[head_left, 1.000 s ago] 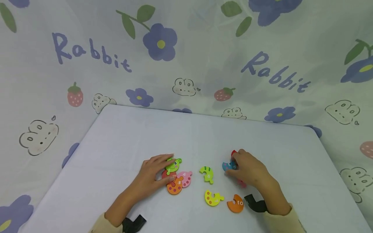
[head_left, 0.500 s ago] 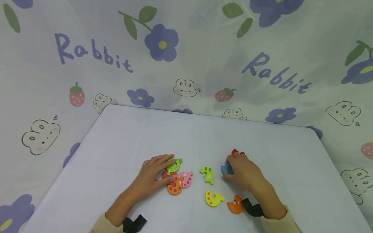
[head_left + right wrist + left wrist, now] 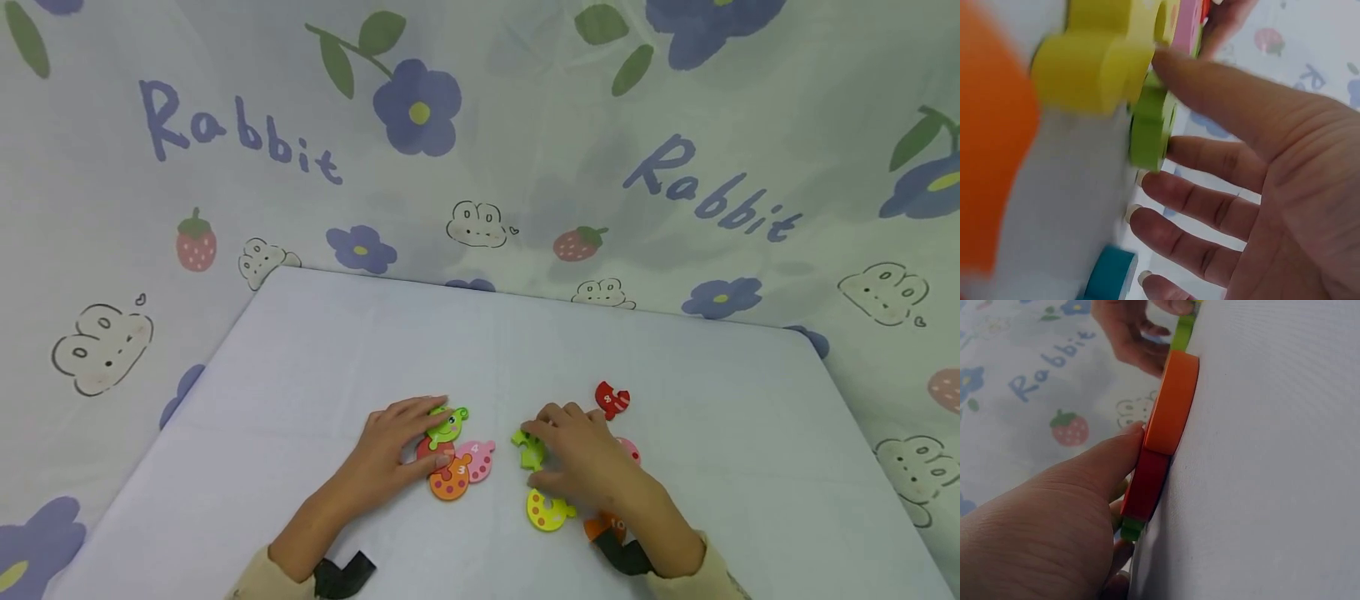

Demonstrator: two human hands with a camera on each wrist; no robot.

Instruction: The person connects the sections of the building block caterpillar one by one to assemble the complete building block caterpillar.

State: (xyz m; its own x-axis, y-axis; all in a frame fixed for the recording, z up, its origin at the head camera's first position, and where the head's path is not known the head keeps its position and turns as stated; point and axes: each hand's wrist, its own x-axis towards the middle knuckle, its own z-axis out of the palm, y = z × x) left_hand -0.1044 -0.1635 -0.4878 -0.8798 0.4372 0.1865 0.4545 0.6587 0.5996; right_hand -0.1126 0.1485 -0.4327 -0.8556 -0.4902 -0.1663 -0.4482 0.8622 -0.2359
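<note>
My left hand holds the joined caterpillar puzzle pieces: a smiling green head, a red piece, an orange piece marked 3 and a pink piece marked 4. Its thumb lies on the red piece, its fingers about the head. Just to the right, my right hand has thumb and index finger at opposite ends of a loose light green puzzle piece, pinching it. Part of that piece is hidden from the head view by the hand.
A yellow piece lies in front of the right hand, beside an orange piece marked 10, partly covered. Behind are a red piece and a pink piece. A blue piece shows below the fingers in the right wrist view.
My right hand has left the blue and red pieces and moved left to the light green piece, which has turned slightly. The left hand stays put.
</note>
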